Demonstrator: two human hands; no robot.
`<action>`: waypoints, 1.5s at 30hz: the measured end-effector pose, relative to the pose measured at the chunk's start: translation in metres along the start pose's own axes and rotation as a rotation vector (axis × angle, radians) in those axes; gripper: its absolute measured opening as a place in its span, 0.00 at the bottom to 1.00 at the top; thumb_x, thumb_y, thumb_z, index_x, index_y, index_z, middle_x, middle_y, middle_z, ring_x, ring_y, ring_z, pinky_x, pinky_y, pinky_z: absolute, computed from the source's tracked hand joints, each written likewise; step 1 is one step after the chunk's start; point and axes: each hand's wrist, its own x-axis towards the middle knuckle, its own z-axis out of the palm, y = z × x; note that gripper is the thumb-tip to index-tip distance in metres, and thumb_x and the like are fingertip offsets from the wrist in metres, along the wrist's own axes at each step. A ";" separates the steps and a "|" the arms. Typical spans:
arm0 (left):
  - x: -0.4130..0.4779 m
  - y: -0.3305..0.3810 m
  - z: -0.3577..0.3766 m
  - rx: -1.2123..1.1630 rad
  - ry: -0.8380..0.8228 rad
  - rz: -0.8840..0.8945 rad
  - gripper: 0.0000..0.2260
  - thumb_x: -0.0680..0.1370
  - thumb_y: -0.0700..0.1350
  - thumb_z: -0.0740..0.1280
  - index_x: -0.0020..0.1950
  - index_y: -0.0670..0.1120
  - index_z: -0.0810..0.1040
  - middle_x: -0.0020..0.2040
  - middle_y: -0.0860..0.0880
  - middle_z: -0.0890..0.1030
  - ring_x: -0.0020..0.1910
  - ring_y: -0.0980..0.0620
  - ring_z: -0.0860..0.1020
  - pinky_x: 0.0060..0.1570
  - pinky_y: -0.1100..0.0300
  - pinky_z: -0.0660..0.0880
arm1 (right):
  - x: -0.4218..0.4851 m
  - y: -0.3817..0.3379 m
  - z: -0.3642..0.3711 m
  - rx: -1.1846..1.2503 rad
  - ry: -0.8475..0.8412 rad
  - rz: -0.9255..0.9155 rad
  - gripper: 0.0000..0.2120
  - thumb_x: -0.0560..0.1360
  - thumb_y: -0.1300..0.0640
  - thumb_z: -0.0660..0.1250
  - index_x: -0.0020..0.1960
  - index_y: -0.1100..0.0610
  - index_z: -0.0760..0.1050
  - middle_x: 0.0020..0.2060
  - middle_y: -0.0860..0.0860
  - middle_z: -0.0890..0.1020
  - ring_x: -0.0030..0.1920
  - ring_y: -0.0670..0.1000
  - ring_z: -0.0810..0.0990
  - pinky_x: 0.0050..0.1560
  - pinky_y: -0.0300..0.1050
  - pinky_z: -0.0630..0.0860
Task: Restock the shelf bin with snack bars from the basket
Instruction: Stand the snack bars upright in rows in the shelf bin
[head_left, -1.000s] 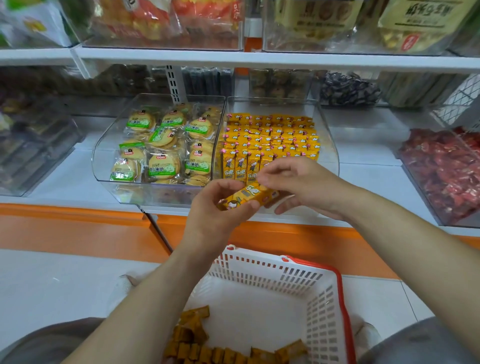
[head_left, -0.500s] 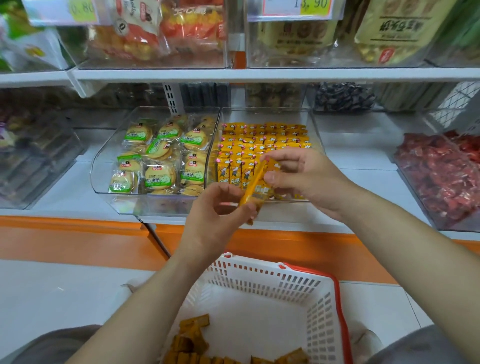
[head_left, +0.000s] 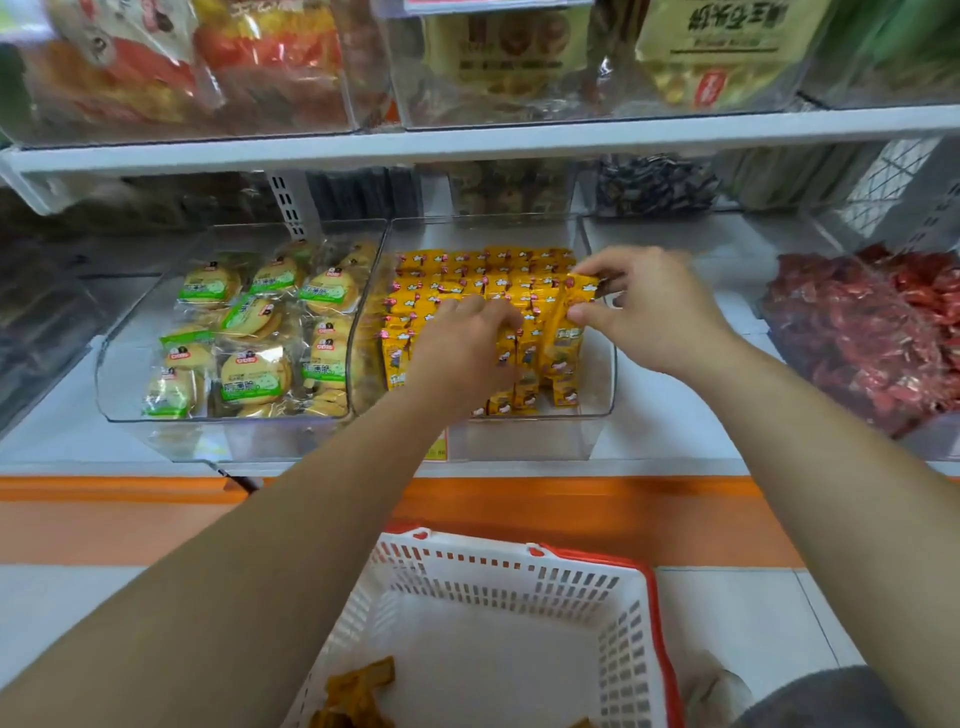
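Note:
A clear shelf bin (head_left: 597, 384) holds rows of yellow snack bars (head_left: 457, 275) standing upright. My right hand (head_left: 644, 306) pinches the top of one yellow bar (head_left: 579, 293) at the right end of the rows. My left hand (head_left: 462, 348) lies over the bars in the front middle of the bin, fingers curled down among them. Below, a white basket (head_left: 519, 577) with a red rim sits on the floor, with a few brown-yellow bars (head_left: 358, 691) left in its near corner.
A second clear bin (head_left: 119, 364) of green-labelled round cakes stands directly left. A bin of red wrapped sweets (head_left: 878, 332) stands to the right. An upper shelf (head_left: 467, 140) with packaged snacks overhangs the bins. An orange strip (head_left: 623, 519) runs below the shelf edge.
Both hands moved forward from in front of the shelf into the bin. The bar held between them now stands at the right end of the rows, pinched by my right hand.

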 end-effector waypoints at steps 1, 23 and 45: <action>0.007 -0.001 0.005 0.049 -0.011 0.024 0.27 0.71 0.55 0.77 0.68 0.55 0.75 0.64 0.48 0.75 0.63 0.45 0.70 0.57 0.51 0.71 | 0.001 0.000 0.002 -0.024 -0.004 -0.016 0.15 0.70 0.53 0.78 0.56 0.48 0.82 0.48 0.46 0.85 0.47 0.48 0.82 0.54 0.52 0.80; 0.016 -0.027 0.026 -0.108 0.102 -0.030 0.17 0.70 0.57 0.79 0.57 0.58 0.83 0.60 0.52 0.76 0.62 0.46 0.70 0.60 0.50 0.67 | 0.010 -0.008 0.017 -0.199 -0.108 -0.009 0.13 0.70 0.52 0.79 0.51 0.43 0.80 0.35 0.39 0.75 0.46 0.50 0.78 0.44 0.42 0.66; 0.017 -0.026 0.025 -0.161 0.100 -0.082 0.15 0.70 0.56 0.79 0.54 0.59 0.84 0.59 0.53 0.76 0.61 0.48 0.70 0.59 0.51 0.67 | 0.009 -0.018 0.016 -0.569 -0.084 -0.153 0.15 0.72 0.50 0.75 0.59 0.46 0.80 0.54 0.51 0.83 0.57 0.58 0.79 0.55 0.51 0.73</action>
